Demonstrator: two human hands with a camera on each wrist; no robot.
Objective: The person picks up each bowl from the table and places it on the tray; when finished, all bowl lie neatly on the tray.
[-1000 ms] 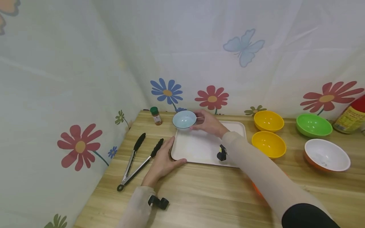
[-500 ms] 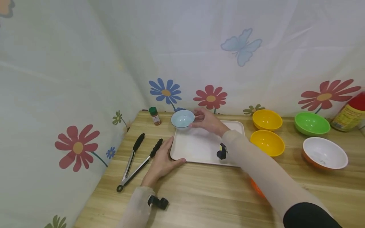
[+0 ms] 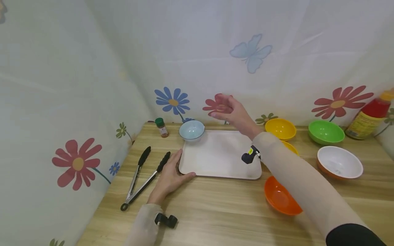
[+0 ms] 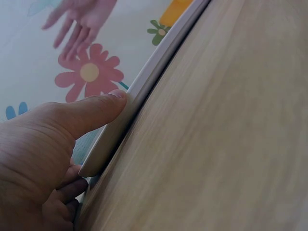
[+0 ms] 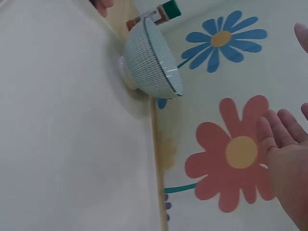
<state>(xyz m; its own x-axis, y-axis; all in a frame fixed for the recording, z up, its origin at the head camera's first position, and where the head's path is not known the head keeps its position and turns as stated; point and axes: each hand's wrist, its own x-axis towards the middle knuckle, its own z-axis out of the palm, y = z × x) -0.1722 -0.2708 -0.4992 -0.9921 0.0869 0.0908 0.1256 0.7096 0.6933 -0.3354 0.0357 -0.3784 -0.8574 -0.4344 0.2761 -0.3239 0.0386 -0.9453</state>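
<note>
A white rectangular tray (image 3: 220,157) lies on the wooden table. My left hand (image 3: 169,177) holds its near left corner; in the left wrist view the thumb (image 4: 103,108) presses the rim while the other fingers bend beside the corner. The small light-blue bowl (image 3: 192,130) with a dark rim stands upright at the tray's back left corner. In the right wrist view that bowl (image 5: 151,62) shows a patterned outside and a pale foot. My right hand (image 3: 238,114) is raised over the tray's back edge, fingers loosely spread, apart from the bowl and holding nothing.
Tongs (image 3: 141,181) lie spread left of the tray, with a green-capped spice jar (image 3: 161,128) behind. To the right are yellow bowls (image 3: 280,129), an orange bowl (image 3: 281,196), a green bowl (image 3: 326,132), a white-lined bowl (image 3: 338,162) and a red bottle (image 3: 369,116). A flowered curtain hangs behind.
My right hand has let go of the bowl and moved up and to the right. The bowl stays at the tray's back left corner. My left hand keeps its place on the tray.
</note>
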